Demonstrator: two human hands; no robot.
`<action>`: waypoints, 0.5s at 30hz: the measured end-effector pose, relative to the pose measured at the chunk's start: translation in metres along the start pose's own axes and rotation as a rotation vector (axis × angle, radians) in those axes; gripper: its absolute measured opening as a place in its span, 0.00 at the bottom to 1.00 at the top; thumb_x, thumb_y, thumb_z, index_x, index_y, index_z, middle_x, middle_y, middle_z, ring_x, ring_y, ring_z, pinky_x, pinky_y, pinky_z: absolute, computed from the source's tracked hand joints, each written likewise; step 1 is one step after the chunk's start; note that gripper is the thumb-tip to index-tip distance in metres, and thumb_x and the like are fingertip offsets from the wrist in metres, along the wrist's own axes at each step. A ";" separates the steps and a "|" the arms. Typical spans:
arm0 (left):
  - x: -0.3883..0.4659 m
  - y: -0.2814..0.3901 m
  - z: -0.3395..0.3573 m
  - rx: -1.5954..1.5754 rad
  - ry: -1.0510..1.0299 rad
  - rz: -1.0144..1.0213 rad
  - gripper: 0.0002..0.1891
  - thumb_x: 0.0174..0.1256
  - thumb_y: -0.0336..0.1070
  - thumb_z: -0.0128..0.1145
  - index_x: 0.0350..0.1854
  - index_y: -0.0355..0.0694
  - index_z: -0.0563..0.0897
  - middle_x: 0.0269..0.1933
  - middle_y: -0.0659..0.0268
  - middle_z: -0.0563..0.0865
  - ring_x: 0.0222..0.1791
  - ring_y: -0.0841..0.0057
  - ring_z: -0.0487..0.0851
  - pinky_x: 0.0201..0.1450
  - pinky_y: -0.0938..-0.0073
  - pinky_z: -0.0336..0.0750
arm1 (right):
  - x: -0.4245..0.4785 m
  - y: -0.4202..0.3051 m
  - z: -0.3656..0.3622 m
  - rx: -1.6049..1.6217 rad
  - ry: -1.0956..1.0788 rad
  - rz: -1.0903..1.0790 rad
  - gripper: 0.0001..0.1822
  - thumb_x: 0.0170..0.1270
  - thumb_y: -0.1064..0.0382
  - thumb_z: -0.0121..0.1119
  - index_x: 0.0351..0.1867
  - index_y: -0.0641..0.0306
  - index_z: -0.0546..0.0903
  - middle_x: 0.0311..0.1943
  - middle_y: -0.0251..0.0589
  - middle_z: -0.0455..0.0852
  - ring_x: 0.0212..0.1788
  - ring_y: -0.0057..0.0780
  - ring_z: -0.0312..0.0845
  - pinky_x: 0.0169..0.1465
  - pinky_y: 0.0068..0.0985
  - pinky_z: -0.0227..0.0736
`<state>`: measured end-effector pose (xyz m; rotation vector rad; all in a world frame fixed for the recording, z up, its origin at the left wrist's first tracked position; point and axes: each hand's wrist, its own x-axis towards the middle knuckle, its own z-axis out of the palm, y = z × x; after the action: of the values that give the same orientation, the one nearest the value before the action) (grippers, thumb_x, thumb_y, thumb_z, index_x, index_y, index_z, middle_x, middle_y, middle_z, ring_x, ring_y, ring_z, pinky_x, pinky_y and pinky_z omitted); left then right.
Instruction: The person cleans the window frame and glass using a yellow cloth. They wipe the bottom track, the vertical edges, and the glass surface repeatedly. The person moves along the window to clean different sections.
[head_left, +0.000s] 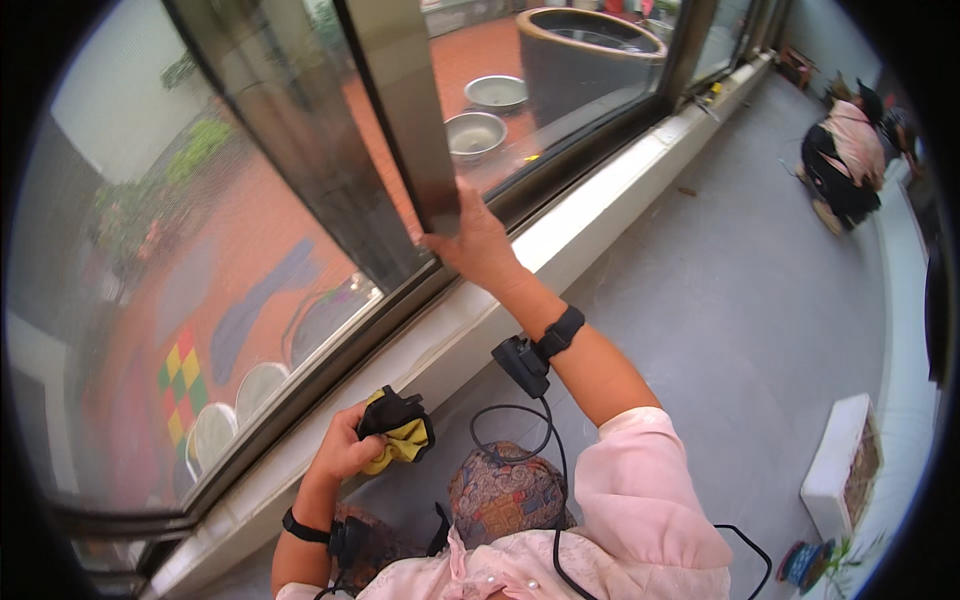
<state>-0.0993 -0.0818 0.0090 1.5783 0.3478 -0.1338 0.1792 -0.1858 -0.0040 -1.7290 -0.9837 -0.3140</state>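
Note:
My right hand grips the lower end of the upright metal frame of a sliding window, its thumb and fingers on either side of the edge. Below and to the left, my left hand holds a bunched yellow and black cloth above the pale window sill. The glass pane is to the right of the frame, and a mesh screen is to the left. A black strap with a small device sits on each of my forearms.
A black cable hangs from the device on my right forearm. Another person crouches at the upper right. On the grey floor stand a white planter and a blue pot. Metal basins lie outside.

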 end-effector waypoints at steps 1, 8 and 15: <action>0.004 0.004 0.000 -0.007 -0.015 0.000 0.19 0.41 0.24 0.46 0.40 0.31 0.78 0.34 0.71 0.80 0.34 0.85 0.74 0.38 0.84 0.70 | 0.001 0.000 -0.004 0.003 -0.031 -0.013 0.43 0.47 0.57 0.66 0.61 0.62 0.52 0.49 0.59 0.70 0.47 0.57 0.69 0.47 0.38 0.68; 0.016 0.061 0.020 -0.103 -0.125 0.057 0.17 0.44 0.25 0.45 0.40 0.33 0.78 0.35 0.71 0.79 0.34 0.85 0.74 0.39 0.83 0.69 | 0.011 -0.036 -0.044 0.115 -0.398 0.212 0.48 0.49 0.56 0.63 0.65 0.64 0.44 0.56 0.65 0.62 0.57 0.56 0.61 0.59 0.34 0.60; -0.002 0.094 0.023 -0.184 0.046 0.143 0.19 0.45 0.25 0.49 0.45 0.35 0.73 0.40 0.68 0.78 0.40 0.80 0.75 0.47 0.80 0.68 | -0.036 -0.074 -0.056 0.248 -0.273 0.576 0.36 0.57 0.55 0.56 0.63 0.67 0.55 0.56 0.52 0.67 0.58 0.41 0.64 0.58 0.29 0.61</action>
<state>-0.0697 -0.1051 0.0985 1.4200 0.2739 0.0438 0.1161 -0.2455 0.0453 -1.7643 -0.6367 0.4074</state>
